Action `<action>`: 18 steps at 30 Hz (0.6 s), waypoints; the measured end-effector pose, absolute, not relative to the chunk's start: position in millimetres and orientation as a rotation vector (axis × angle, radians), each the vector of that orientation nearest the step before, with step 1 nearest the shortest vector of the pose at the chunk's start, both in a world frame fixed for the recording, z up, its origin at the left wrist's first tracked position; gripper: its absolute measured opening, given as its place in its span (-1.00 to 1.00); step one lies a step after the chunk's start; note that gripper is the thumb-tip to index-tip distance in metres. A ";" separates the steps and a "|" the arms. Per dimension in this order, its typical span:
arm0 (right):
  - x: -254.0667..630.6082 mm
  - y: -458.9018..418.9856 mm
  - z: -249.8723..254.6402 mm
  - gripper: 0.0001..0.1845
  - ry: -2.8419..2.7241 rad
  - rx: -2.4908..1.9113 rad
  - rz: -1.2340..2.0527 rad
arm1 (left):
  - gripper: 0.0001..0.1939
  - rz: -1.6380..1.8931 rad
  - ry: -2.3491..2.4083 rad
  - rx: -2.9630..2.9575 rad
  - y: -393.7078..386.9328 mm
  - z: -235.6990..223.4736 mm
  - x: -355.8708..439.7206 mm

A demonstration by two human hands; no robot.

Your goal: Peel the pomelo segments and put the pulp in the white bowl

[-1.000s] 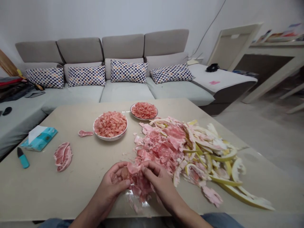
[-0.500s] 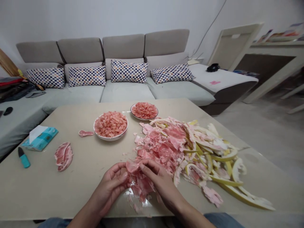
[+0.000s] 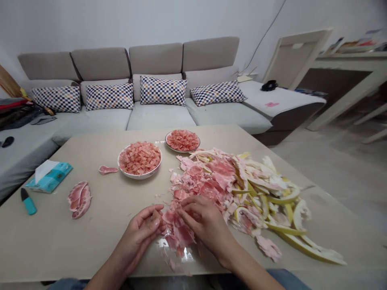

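Note:
My left hand is closed, thumb against fingers, around a small piece of pomelo flesh, mostly covered by the fingertips. Just to its right, my right hand is bent over the pink membrane scraps, its fingers curled together; whatever they pinch is hidden. Under and between both hands lie torn pomelo membranes. They run into a large heap of pink membrane with thick yellow-green pomelo rind on its right. Peeled flesh fills a white bowl and a dark-rimmed plate.
Two joined pomelo segments and a smaller segment lie on the table at left. Farther left are a blue tissue pack and a teal-handled knife. A grey sofa stands behind the table.
My right hand has moved slightly up and away from my left, toward the heap. The thin pink membrane stretched between both hands no longer shows there. The view has shifted slightly.

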State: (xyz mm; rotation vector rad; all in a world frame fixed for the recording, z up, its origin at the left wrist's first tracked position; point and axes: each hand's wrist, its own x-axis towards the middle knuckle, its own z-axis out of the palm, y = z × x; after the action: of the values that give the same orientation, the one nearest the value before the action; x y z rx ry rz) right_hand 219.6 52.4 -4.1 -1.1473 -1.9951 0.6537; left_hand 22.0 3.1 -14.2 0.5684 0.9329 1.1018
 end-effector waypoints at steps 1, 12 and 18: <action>219.6 52.7 -7.0 -0.79 -2.032 -1.151 0.562 | -0.66 1.104 0.943 0.619 3.1 -15.1 22.1; 218.2 53.1 -12.8 -0.75 -2.262 -1.233 0.252 | -0.68 1.078 1.085 0.855 5.4 -24.2 20.9; 213.4 46.8 -18.0 -0.74 -2.221 -1.257 0.348 | -0.67 1.086 1.088 0.811 4.6 -16.1 22.9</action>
State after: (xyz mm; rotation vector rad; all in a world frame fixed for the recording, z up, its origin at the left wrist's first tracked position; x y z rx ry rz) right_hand 213.4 46.8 -18.0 -1.2572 -2.2210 0.3478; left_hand 22.9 4.6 -16.1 0.8110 1.0878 1.0864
